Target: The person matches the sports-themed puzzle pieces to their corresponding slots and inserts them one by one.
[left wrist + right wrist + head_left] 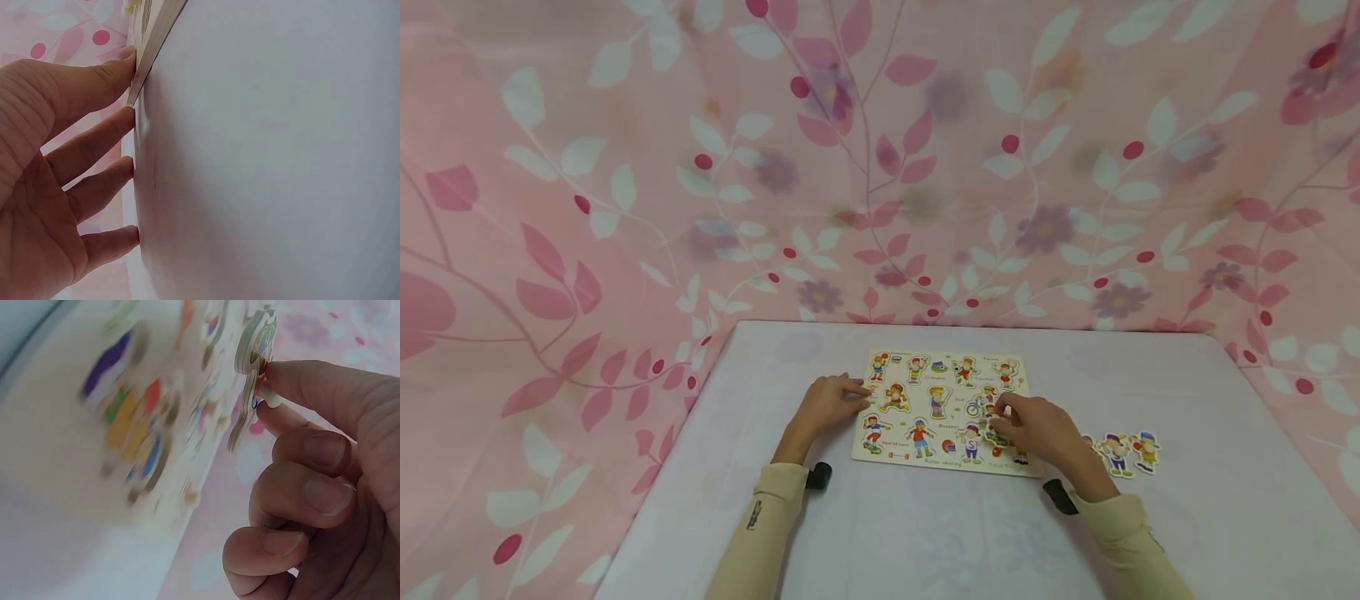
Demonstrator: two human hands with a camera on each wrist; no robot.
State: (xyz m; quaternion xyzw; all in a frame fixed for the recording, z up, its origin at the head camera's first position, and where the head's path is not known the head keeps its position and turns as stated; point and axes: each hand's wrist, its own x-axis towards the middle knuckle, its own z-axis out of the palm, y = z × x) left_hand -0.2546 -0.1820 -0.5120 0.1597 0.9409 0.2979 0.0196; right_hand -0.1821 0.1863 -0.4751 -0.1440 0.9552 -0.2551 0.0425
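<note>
A cream wooden puzzle board (917, 404) with printed sports figures and words lies on the table. At its left edge my left hand (829, 406) rests; in the left wrist view the thumb presses the board's rim (159, 40) while the other fingertips touch at the edge and the tabletop, fairly straight. Over the board's right side, my right hand (1041, 429) pinches a figure-shaped puzzle piece (256, 347) between thumb and index finger, with the remaining fingers curled. The held piece is raised off the board. Part of the board's lower right is hidden by this hand.
Loose figure pieces (1117, 456) lie on the white tablecloth (910, 533) right of the board, one partly behind my right wrist. Black wrist devices (1060, 497) sit under both forearms. A pink floral curtain (880, 167) hangs behind the table.
</note>
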